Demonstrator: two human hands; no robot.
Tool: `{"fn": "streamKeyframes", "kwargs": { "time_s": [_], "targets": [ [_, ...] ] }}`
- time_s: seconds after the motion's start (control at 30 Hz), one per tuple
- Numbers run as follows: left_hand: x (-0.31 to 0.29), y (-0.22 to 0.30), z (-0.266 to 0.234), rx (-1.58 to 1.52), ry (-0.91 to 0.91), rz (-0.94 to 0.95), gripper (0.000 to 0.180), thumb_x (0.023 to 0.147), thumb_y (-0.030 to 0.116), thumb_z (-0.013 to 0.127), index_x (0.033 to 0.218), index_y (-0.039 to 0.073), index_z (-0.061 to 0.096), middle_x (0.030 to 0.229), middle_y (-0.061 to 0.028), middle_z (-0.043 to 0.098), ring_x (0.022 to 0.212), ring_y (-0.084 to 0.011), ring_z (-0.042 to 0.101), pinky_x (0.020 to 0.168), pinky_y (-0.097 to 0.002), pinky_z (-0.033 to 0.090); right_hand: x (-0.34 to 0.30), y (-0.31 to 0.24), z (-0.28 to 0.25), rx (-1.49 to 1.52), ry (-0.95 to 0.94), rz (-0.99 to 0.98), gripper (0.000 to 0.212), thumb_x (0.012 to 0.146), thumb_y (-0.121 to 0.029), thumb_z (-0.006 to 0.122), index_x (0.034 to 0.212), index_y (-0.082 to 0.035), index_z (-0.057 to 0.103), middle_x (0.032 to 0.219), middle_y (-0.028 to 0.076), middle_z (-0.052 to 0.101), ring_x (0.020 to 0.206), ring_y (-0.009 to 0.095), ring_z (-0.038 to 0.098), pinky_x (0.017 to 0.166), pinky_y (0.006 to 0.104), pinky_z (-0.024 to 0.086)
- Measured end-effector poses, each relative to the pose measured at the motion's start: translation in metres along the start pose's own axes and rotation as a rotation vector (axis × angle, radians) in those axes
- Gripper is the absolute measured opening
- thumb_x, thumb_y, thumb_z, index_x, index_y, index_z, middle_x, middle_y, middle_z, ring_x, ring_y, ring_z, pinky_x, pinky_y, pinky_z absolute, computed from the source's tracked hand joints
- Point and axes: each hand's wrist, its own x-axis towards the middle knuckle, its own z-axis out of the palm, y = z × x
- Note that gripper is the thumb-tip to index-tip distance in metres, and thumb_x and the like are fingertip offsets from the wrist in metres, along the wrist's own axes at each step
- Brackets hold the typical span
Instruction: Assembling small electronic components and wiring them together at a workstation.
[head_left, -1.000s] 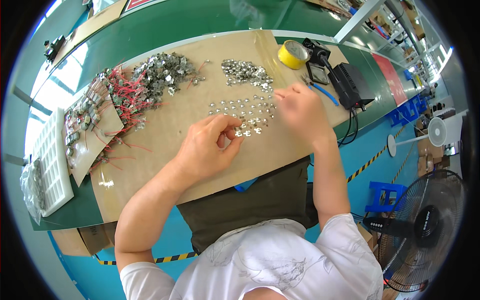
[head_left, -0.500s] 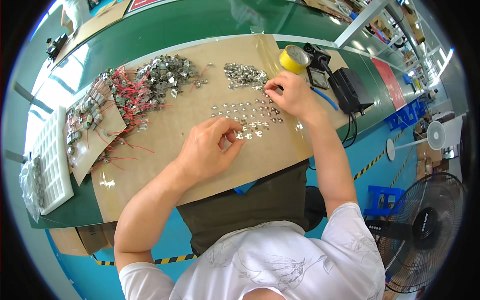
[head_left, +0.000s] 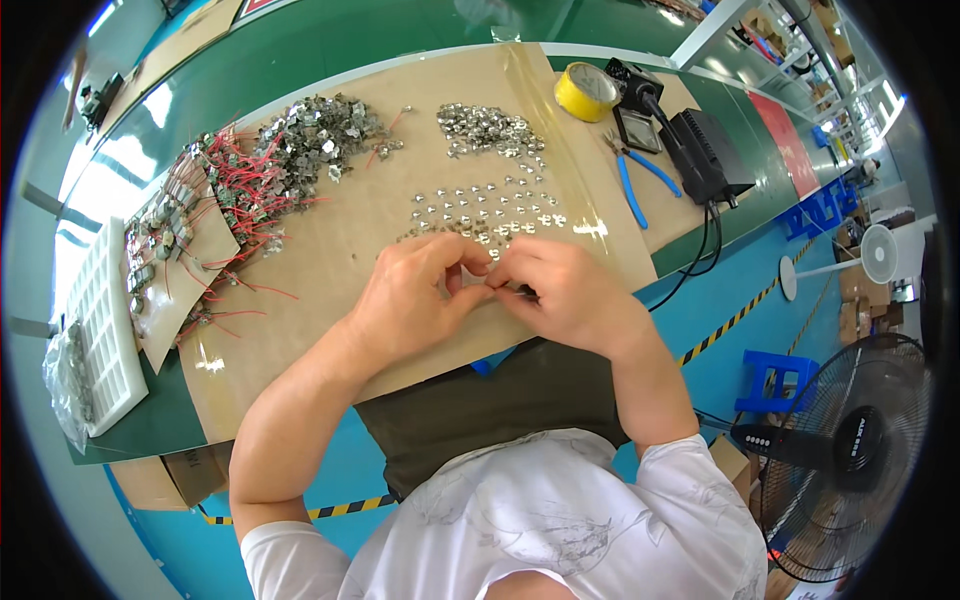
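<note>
My left hand (head_left: 412,292) and my right hand (head_left: 562,292) meet at their fingertips above the near part of the brown cardboard sheet (head_left: 340,250). Thumb and fingers of each are pinched closed; whatever lies between them is too small and covered to make out. Just beyond the fingers, small silvery metal parts (head_left: 480,200) lie in loose rows, a few of them partly behind my hands. Farther back sits a heap of similar shiny metal pieces (head_left: 488,130).
At left lie a big pile of metal pieces (head_left: 318,138), red-wired parts (head_left: 240,180) and a white compartment tray (head_left: 108,325). At right are yellow tape (head_left: 587,92), blue-handled pliers (head_left: 632,190) and a black corded device (head_left: 705,150). A fan (head_left: 850,455) stands right of me.
My right hand has come back from the far metal heap toward me and now touches my left fingertips. The pliers it partly covered show fully. My left hand stays nearly in place.
</note>
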Motion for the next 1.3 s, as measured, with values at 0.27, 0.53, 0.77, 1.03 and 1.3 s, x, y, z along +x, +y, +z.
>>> {"fn": "streamKeyframes", "kwargs": {
  "time_s": [0.27,0.53,0.77,1.03,1.3],
  "targets": [
    [-0.001,-0.010,0.004,-0.037,-0.094,-0.021,0.021,0.084,0.004,0.086,0.103,0.004,0.079,0.089,-0.0077,0.080,0.071,-0.0177,0.072,0.066,-0.0322,0.060,-0.007,0.004,0.009,0.066,0.017,-0.005,0.018,0.084,0.006,0.079,0.099,-0.004,0.077,0.096,0.010,0.072,0.085,0.028,0.073,0.074,0.0391,0.060],
    [-0.001,-0.008,0.002,-0.005,-0.106,0.045,0.017,0.084,-0.002,0.080,0.100,0.003,0.080,0.084,-0.0095,0.075,0.071,-0.0207,0.073,0.065,-0.0333,0.060,-0.012,0.014,-0.005,-0.041,0.258,0.128,0.014,0.087,-0.002,0.085,0.100,-0.003,0.080,0.094,0.010,0.072,0.075,0.025,0.072,0.067,0.0350,0.059],
    [-0.002,-0.009,0.004,0.035,-0.121,0.099,0.012,0.081,-0.004,0.080,0.092,0.003,0.081,0.087,-0.0097,0.074,0.070,-0.0237,0.072,0.061,-0.0346,0.059,-0.010,0.029,0.007,-0.145,0.236,0.149,0.012,0.089,-0.005,0.085,0.100,-0.004,0.079,0.090,0.009,0.069,0.073,0.023,0.072,0.067,0.0333,0.059],
    [-0.003,-0.010,0.002,0.010,-0.103,0.105,0.010,0.082,-0.003,0.082,0.090,0.002,0.079,0.086,-0.0094,0.074,0.068,-0.0238,0.070,0.062,-0.0347,0.057,-0.014,0.005,-0.011,0.060,0.099,0.282,0.018,0.087,-0.002,0.085,0.105,-0.003,0.080,0.091,0.010,0.069,0.072,0.022,0.066,0.065,0.0355,0.055],
    [-0.001,0.000,-0.002,-0.007,-0.119,-0.021,0.017,0.084,-0.003,0.079,0.100,0.002,0.076,0.086,-0.0124,0.077,0.077,-0.0257,0.076,0.071,-0.0363,0.061,-0.029,0.007,0.009,-0.086,0.238,-0.105,0.026,0.083,0.004,0.085,0.108,0.000,0.080,0.093,0.010,0.069,0.077,0.026,0.066,0.066,0.0368,0.054]
  ]
}}
